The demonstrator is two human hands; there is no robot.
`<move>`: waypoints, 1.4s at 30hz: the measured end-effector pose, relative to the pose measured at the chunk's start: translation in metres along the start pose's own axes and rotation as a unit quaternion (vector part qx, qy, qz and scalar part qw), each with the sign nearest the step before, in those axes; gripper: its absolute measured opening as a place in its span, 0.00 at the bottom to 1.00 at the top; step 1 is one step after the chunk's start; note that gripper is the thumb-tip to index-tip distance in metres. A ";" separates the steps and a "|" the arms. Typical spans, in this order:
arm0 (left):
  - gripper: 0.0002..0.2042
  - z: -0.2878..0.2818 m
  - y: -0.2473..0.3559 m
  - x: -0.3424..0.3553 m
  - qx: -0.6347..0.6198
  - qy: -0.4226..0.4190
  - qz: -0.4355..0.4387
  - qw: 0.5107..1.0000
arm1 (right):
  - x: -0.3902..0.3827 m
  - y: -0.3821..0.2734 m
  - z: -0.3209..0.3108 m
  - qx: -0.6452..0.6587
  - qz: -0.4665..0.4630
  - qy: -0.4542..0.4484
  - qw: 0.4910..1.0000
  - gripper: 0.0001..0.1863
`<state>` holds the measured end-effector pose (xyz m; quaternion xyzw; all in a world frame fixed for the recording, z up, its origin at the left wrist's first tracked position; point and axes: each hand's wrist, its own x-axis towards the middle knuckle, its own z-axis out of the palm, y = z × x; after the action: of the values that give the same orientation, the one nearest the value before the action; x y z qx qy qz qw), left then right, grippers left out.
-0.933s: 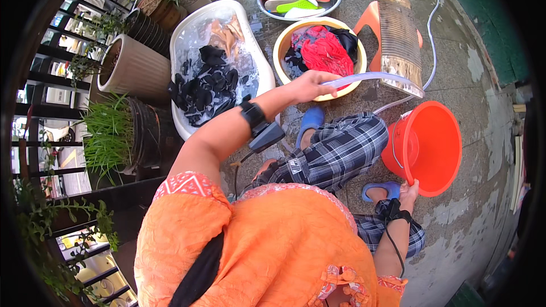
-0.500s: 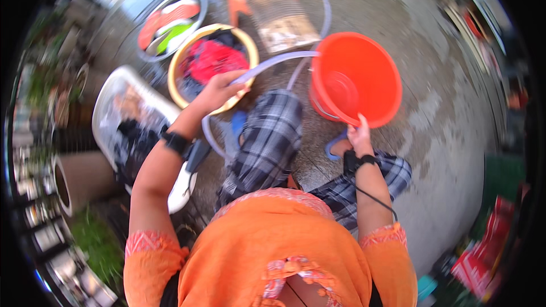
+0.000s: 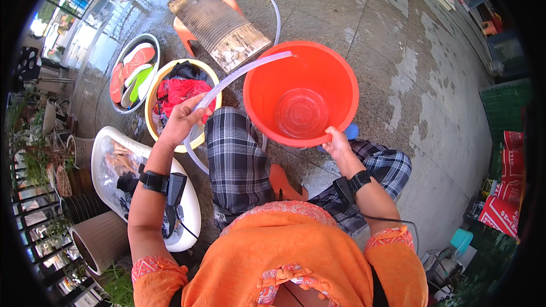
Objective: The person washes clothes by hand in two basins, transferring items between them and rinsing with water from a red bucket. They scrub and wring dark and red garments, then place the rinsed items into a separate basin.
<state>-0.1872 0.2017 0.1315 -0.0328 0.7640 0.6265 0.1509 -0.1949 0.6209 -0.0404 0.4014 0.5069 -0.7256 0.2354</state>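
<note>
My left hand (image 3: pixel 185 116) is closed round a clear braided hose (image 3: pixel 248 67), whose end hangs over the inside of a red bucket (image 3: pixel 300 68), with what looks like a thin trickle of water leaving it. My right hand (image 3: pixel 335 143) grips the bucket's near rim. Left of the bucket sits a yellow basin (image 3: pixel 152 106) with red and dark wet cloth (image 3: pixel 176 94). A metal basin (image 3: pixel 119 105) beside it holds several insoles (image 3: pixel 136 74). A white tub (image 3: pixel 190 204) with dark and tan items lies by my left forearm. My plaid-covered legs (image 3: pixel 236 159) are bent.
An orange stool (image 3: pixel 185 31) with a wooden washboard (image 3: pixel 222 28) stands behind the basins on wet paving (image 3: pixel 375 62). Planters (image 3: pixel 96 239) line the railing at left. Red packages (image 3: pixel 500 204) and green boards (image 3: pixel 500 102) are along the right side.
My view has turned toward the bucket, which now appears more central. The hose end in my left hand has come over the bucket's inside; my right hand still grips the rim.
</note>
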 end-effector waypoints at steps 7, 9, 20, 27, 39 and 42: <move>0.19 0.008 0.000 0.013 0.000 0.035 -0.013 0.999 | -0.010 -0.017 -0.016 -0.072 -0.051 -0.032 0.996 0.08; 0.18 0.008 -0.002 0.013 -0.001 0.040 -0.012 0.999 | -0.014 -0.017 -0.021 -0.076 -0.058 -0.014 0.995 0.07; 0.18 0.000 -0.001 0.001 -0.014 0.055 -0.013 0.998 | -0.025 -0.012 -0.017 -0.073 -0.122 -0.001 0.990 0.09; 0.18 -0.003 -0.002 -0.003 -0.010 0.053 -0.003 0.999 | -0.019 -0.008 -0.020 -0.037 -0.164 0.019 0.986 0.06; 0.19 -0.002 0.004 -0.006 0.002 0.000 -0.006 1.000 | 0.003 -0.018 0.005 0.156 -0.094 0.005 0.983 0.10; 0.20 -0.003 0.007 -0.004 -0.002 -0.020 -0.011 1.000 | -0.018 -0.002 -0.009 0.177 -0.043 0.035 0.983 0.13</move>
<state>-0.1857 0.1999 0.1393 -0.0291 0.7589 0.6272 0.1727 -0.1834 0.6287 -0.0262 0.4395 0.3949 -0.7991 0.1110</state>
